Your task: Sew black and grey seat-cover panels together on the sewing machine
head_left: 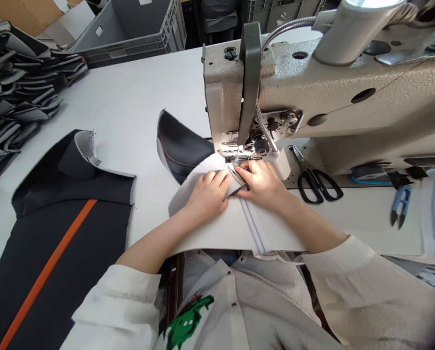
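A black padded fabric piece [183,138] with red stitching and a light grey backing [188,192] lies under the head of a sewing machine [235,92]. My left hand [209,194] rests on the grey backing, fingers bent over it and thumb at its near edge. Close to the presser foot [234,158], my right hand [263,182] is closed on the right edge of the piece; its fingertips are partly hidden by the fabric. A white strap with blue stripes [253,223] runs from beneath the hands to the table's front edge.
Black-handled scissors [317,182] lie right of the needle area, with blue thread snips [400,206] farther right. A black fabric panel with an orange stripe [53,262] lies left. Stacked dark pieces [16,92] and a grey crate [130,51] stand behind.
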Tool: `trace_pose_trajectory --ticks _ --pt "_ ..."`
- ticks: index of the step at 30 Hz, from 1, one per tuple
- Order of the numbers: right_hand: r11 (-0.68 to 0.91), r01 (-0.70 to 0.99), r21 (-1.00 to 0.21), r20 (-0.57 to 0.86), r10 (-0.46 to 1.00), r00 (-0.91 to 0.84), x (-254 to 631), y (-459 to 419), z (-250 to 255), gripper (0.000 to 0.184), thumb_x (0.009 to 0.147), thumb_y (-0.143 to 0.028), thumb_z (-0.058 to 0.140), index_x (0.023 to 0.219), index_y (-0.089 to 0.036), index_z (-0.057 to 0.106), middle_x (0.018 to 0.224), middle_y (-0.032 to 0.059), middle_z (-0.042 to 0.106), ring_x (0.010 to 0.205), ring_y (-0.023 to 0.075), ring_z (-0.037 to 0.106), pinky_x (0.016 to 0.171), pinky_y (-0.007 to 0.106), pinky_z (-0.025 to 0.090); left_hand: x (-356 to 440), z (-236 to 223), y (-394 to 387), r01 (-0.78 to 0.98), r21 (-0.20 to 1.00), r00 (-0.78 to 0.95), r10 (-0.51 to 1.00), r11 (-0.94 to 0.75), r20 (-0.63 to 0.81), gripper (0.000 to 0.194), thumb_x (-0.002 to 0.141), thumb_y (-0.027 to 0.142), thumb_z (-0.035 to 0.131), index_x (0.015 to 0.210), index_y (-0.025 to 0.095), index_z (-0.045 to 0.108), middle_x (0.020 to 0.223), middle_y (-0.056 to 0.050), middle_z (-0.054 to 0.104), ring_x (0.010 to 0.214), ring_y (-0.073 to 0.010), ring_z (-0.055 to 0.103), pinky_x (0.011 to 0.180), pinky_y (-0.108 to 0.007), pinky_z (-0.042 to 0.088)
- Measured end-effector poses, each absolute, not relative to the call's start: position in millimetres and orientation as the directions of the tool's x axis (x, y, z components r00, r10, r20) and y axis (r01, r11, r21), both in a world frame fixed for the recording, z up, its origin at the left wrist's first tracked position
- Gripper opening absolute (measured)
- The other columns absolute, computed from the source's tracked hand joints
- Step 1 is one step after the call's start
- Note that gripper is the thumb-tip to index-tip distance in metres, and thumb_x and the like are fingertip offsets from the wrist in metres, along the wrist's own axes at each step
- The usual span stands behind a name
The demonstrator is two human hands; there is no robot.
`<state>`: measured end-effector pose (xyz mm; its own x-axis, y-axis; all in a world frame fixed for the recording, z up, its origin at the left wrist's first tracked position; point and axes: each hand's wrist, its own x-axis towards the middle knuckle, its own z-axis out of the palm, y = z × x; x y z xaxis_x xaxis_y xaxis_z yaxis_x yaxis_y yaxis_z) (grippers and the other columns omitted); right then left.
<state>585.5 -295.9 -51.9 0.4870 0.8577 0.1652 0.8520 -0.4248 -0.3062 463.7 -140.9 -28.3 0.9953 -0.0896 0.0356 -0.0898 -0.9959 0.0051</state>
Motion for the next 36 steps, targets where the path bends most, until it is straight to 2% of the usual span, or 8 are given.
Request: trace_pose_trajectory --ticks 3,10,18,21,25,27,30,36 --pt "-0.355 0.859 -0.37 0.186 0.877 0.443 587.9 -297.4 -52.0 0.058 0.075 -0.049 0.069 0.122 -0.017 0.059 0.115 0.011 0.056 0.105 0.0296 0.048 0.087 0.04 0.042 458.0 -33.9 -135.5 -0.134 0.024 0.991 -0.133 -0.991 0.024 0.049 0.08 0.011 0.052 0.129 0.013 0.05 0.136 -0.01 0.052 0.1 -0.0262 0.049 0.081 -0.039 0.047" --pt "-0.287 0.84 -0.461 0.266 0.858 0.439 576.8 -291.5 -61.4 0.043 0.076 -0.026 0.064 0.117 -0.015 0.061 0.109 0.0109 0.06 0.099 0.027 0.052 0.088 0.04 0.046 455.8 -43.8 -125.5 -0.222 0.103 0.969 -0.207 -0.97 0.133 0.039 0.087 0.012 0.045 0.126 0.01 0.053 0.133 -0.012 0.055 0.097 -0.0235 0.049 0.09 -0.037 0.045" --pt "-0.264 0.9 -0.347 0.35 0.854 0.385 576.6 -281.2 -70.8 0.042 0.081 -0.015 0.05 0.122 -0.006 0.058 0.117 0.0159 0.06 0.103 0.0278 0.052 0.094 0.041 0.046 470.2 -50.7 -123.5 -0.123 0.13 0.986 -0.106 -0.984 0.131 0.045 0.086 0.014 0.045 0.13 0.017 0.054 0.119 -0.011 0.058 0.101 -0.0254 0.048 0.088 -0.038 0.042" --pt "-0.316 0.886 -0.34 0.353 0.83 0.431 579.8 -280.9 -68.5 0.041 0.085 -0.024 0.052 0.125 -0.011 0.057 0.117 0.0144 0.06 0.102 0.0281 0.053 0.092 0.042 0.045 478.9 -51.3 -107.7 -0.159 0.14 0.98 -0.139 -0.977 0.139 0.047 0.084 0.01 0.042 0.126 0.023 0.058 0.11 -0.009 0.058 0.095 -0.0235 0.049 0.085 -0.037 0.042" --pt "-0.497 0.798 -0.342 0.321 0.736 0.596 576.9 -283.7 -64.5 0.039 0.082 -0.044 0.062 0.112 -0.019 0.065 0.097 0.009 0.063 0.088 0.0261 0.054 0.078 0.039 0.046 484.7 -51.6 -86.7 -0.237 0.12 0.96 -0.214 -0.964 0.18 0.047 0.084 0.005 0.039 0.115 0.029 0.065 0.098 -0.006 0.058 0.089 -0.0209 0.048 0.081 -0.034 0.039" --pt "-0.502 0.789 -0.354 0.324 0.725 0.607 574.6 -282.5 -65.6 0.032 0.08 -0.04 0.063 0.105 -0.02 0.068 0.092 0.0073 0.062 0.082 0.0236 0.054 0.075 0.037 0.045 486.4 -52.9 -81.2 -0.26 0.097 0.951 -0.237 -0.961 0.199 0.049 0.084 0.003 0.038 0.114 0.03 0.066 0.096 -0.005 0.058 0.087 -0.02 0.047 0.08 -0.033 0.037" --pt "-0.461 0.814 -0.353 0.352 0.741 0.572 573.0 -277.5 -69.6 0.032 0.084 -0.032 0.059 0.112 -0.017 0.066 0.096 0.0078 0.065 0.085 0.0232 0.055 0.076 0.035 0.045 490.7 -56.4 -77.6 -0.271 0.087 0.94 -0.244 -0.959 0.237 0.05 0.083 0.001 0.039 0.113 0.032 0.066 0.094 -0.004 0.057 0.085 -0.0194 0.045 0.078 -0.032 0.036" --pt "-0.455 0.868 -0.198 0.392 0.775 0.496 573.7 -272.5 -71.0 0.029 0.089 -0.024 0.051 0.112 -0.017 0.067 0.115 0.0053 0.067 0.091 0.0235 0.055 0.079 0.037 0.043 505.3 -62.3 -72.6 -0.239 0.142 0.943 -0.195 -0.961 0.27 0.047 0.088 0.005 0.038 0.11 0.032 0.069 0.095 -0.004 0.059 0.087 -0.0187 0.046 0.08 -0.032 0.037"
